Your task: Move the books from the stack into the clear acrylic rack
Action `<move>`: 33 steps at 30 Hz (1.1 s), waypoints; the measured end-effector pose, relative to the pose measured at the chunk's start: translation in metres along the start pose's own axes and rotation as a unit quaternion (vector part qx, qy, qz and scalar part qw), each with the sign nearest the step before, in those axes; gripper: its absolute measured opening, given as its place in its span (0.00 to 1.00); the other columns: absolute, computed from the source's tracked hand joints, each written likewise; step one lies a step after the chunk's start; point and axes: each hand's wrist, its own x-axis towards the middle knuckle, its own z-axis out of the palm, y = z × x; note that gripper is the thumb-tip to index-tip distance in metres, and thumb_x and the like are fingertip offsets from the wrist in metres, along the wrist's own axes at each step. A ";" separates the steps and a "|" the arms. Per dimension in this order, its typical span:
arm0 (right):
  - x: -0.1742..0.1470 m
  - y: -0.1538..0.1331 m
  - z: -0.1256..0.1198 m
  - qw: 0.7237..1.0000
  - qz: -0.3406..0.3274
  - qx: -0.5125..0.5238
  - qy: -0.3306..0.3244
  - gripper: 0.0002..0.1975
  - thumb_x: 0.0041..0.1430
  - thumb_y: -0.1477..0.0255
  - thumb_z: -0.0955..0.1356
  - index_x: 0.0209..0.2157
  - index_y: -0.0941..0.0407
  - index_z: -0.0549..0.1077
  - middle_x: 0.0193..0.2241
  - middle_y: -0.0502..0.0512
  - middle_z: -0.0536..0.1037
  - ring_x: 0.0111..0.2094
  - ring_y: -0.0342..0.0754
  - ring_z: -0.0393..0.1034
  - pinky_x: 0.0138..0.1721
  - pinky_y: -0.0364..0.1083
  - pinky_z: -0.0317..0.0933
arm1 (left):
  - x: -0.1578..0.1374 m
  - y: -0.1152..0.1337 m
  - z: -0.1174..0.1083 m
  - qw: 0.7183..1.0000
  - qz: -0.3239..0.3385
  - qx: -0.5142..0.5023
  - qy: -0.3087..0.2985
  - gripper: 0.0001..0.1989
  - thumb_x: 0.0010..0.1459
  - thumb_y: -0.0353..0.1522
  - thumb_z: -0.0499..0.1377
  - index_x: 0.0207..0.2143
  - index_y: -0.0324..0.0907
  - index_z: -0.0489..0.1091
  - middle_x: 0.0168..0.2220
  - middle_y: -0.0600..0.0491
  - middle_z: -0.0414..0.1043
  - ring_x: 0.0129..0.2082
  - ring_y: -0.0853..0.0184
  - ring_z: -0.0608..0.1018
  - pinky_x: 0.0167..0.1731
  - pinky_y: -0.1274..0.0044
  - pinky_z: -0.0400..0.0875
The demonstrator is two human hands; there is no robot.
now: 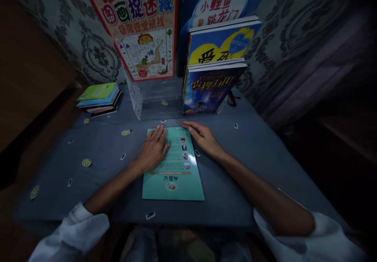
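Observation:
A teal book (173, 191) lies closed and upside down to me on the blue-grey tablecloth, near the table's front edge. Flat across its upper left part rests my left hand (153, 148), fingers stretched out. At the book's far right corner is my right hand (204, 138), its fingers extended side by side and the fingertips at the edge. Neither hand grips anything. Small pictures and lines of print run down the cover between the hands.
Behind the book stands a clear acrylic rack (159, 109) with a red-bordered picture book (147, 30), a blue-and-yellow book (220, 44) and a dark blue book (210, 89). A small book stack (100, 97) sits at the back left. Patterned curtain (97, 50) hangs behind.

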 end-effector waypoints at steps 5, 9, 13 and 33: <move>0.001 0.003 0.000 1.000 0.007 0.024 0.008 0.18 0.68 0.68 0.62 0.55 0.53 0.75 0.53 0.56 0.80 0.55 0.53 0.74 0.59 0.57 0.64 | 0.014 0.004 -0.005 0.997 0.056 -0.012 -0.044 0.30 0.73 0.42 0.41 0.70 0.36 0.50 0.72 0.43 0.47 0.73 0.60 0.50 0.70 0.62 0.46; 0.003 0.007 0.001 0.998 0.003 0.054 0.015 0.18 0.68 0.66 0.62 0.54 0.53 0.75 0.51 0.56 0.81 0.55 0.53 0.74 0.62 0.57 0.61 | 0.023 0.008 -0.010 0.991 0.106 -0.020 -0.076 0.29 0.74 0.42 0.39 0.71 0.39 0.47 0.73 0.47 0.44 0.73 0.62 0.47 0.71 0.62 0.42; 0.006 0.012 0.002 0.995 0.007 0.100 0.023 0.18 0.68 0.62 0.64 0.53 0.53 0.76 0.49 0.56 0.82 0.55 0.53 0.74 0.62 0.57 0.61 | 0.030 0.014 -0.012 0.984 0.155 -0.025 -0.088 0.28 0.74 0.41 0.40 0.71 0.42 0.48 0.73 0.49 0.45 0.73 0.64 0.47 0.71 0.62 0.40; -0.009 -0.006 0.007 0.989 -0.085 -0.119 0.030 0.18 0.68 0.70 0.60 0.50 0.56 0.77 0.48 0.60 0.82 0.50 0.56 0.76 0.54 0.55 0.69 | 0.018 0.030 -0.011 0.979 0.196 0.003 -0.062 0.25 0.75 0.38 0.41 0.70 0.47 0.52 0.71 0.50 0.53 0.73 0.61 0.52 0.70 0.56 0.43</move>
